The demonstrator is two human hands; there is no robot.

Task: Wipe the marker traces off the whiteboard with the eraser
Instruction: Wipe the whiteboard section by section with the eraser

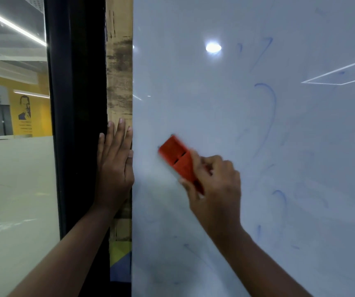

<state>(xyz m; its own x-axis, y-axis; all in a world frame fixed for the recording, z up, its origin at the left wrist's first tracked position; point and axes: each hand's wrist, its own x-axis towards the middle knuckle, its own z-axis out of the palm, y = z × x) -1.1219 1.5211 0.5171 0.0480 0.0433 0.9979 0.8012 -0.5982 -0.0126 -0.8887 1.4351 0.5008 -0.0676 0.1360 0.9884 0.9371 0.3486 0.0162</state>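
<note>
Whiteboard (215,93) (glossy) bearing eraser (175,156).

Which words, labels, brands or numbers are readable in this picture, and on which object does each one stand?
No text can be read here.
Yellow poster behind the glass: lines of text under a portrait, too small and blurred to read.
Eraser gripped by the right hand: no label or brand visible.
Whiteboard: only faint blue marker traces, curves and smears, no letters or numbers.
</note>
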